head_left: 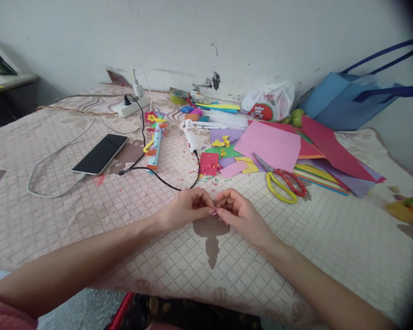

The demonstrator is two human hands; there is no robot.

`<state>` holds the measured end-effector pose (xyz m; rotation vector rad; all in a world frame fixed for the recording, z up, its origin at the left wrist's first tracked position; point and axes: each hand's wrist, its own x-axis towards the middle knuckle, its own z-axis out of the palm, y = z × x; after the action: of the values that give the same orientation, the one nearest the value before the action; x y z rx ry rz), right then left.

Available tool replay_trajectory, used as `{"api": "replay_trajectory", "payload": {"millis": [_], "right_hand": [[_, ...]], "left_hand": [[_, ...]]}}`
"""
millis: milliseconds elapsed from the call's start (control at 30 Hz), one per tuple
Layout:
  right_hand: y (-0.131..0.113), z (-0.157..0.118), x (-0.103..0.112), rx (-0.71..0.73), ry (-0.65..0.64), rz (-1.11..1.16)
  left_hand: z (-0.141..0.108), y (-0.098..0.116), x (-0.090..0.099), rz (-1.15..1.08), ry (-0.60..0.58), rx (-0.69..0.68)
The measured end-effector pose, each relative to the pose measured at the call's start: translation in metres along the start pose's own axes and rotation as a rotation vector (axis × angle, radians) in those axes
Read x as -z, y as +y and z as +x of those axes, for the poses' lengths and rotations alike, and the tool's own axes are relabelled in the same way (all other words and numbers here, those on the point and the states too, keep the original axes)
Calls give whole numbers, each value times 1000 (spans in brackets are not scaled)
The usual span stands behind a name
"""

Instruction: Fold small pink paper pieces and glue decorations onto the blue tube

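My left hand (189, 207) and my right hand (239, 211) meet fingertip to fingertip above the patterned tablecloth (151, 256). Both are closed in a pinch on a tiny pink piece (214, 211), mostly hidden by the fingers; its material is too small to make out. Just beyond my hands lies a small red sheet (209, 163) strewn with pink scraps. Scissors (284, 183) with yellow and red handles rest to the right of my right hand. A white glue gun (190, 136) lies farther back, its black cord curving past my left hand.
Coloured sheets (268, 144) pile at the back right, before a blue bag (347, 101). A white plastic bag (270, 101) leans on the wall. At left are a phone (100, 154) on a white cable, a decorated light-blue strip (155, 145) and a power strip (132, 106).
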<state>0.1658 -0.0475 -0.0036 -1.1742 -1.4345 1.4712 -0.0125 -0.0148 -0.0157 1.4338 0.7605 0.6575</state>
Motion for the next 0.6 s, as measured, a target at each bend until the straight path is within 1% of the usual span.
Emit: {"api": "replay_trajectory", "payload": {"millis": [367, 600], "right_hand": [[0, -1, -1, -11, 5, 10], [1, -1, 0, -6, -4, 12]], "left_hand": [[1, 5, 0, -37, -9, 3], [0, 5, 1, -27, -2, 64]]}}
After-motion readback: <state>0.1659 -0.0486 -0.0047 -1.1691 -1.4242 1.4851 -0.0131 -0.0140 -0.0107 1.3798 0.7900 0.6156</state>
